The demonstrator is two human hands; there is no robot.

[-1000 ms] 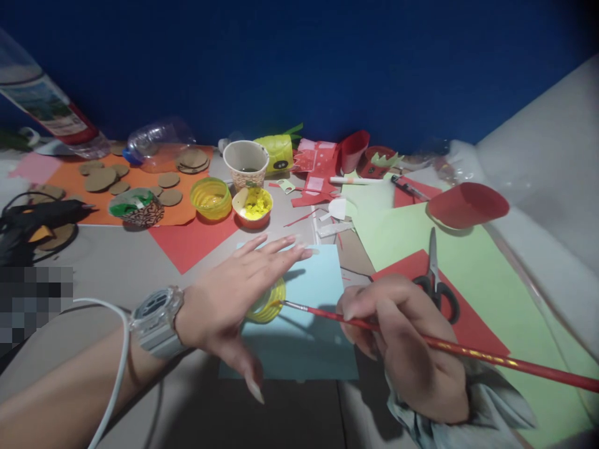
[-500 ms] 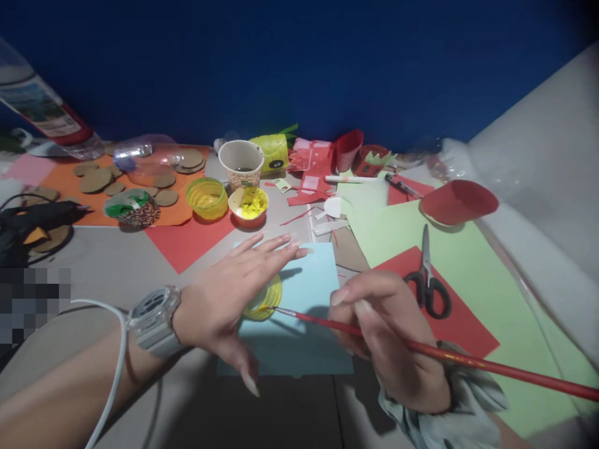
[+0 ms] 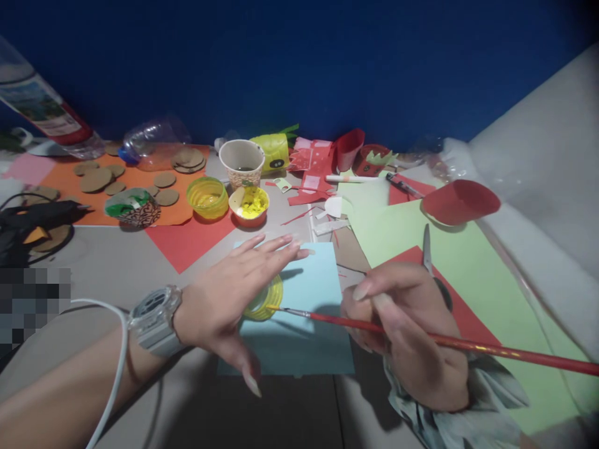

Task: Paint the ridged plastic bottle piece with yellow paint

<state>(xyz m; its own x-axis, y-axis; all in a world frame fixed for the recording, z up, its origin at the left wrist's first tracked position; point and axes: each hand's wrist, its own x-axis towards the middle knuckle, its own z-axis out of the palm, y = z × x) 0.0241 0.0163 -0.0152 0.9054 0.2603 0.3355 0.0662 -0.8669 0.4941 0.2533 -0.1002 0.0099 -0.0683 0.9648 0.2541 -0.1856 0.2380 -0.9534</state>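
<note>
My right hand (image 3: 412, 330) grips a thin red paintbrush (image 3: 468, 345) in a pinch, its handle pointing right. The yellow-tinged bristles touch, or nearly touch, the near rim of a ribbed clear plastic piece (image 3: 277, 298) streaked with yellow. That round piece rests on light blue paper (image 3: 313, 349). My left hand (image 3: 234, 287), with a watch (image 3: 156, 318) at the wrist, spreads flat with fingers and thumb apart. It covers the left side of the plastic piece; whether the palm presses on it is hidden.
Beyond my hands are a paint cup (image 3: 250, 206) with yellow paint, a taller paper cup (image 3: 241, 159), a yellow-green plastic cup (image 3: 207, 201) and a green-stained cup (image 3: 133, 207). Scissors (image 3: 427, 246) lie right, partly behind my right hand. A glue gun (image 3: 32, 218) lies left.
My right hand has shifted right and the brush tip has drawn slightly right, now covering part of the scissors. The clear bottle at the back left has shifted. My left hand stays put.
</note>
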